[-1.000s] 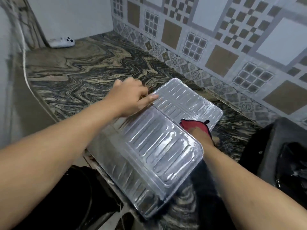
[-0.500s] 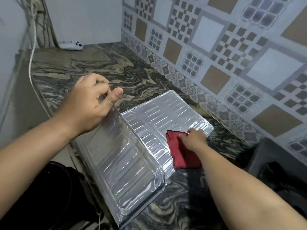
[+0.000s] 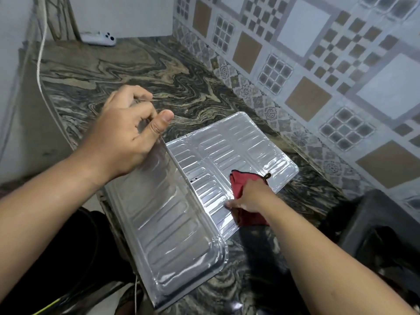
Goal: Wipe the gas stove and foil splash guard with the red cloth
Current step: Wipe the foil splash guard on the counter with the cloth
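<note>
Foil splash guard (image 3: 238, 155) on counter (image 3: 159, 76): 1 panel being pinched raised by L hand (image 3: 127, 133); red cloth (image 3: 250, 220) being pressed onto flat panel by R hand (image 3: 252, 196), grip unclear. Foil could be creased by hard pressure.

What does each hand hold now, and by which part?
Left hand pinches the foil splash guard by its raised panel's top corner. Right hand presses the middle of the red cloth; grip unclear.
</note>
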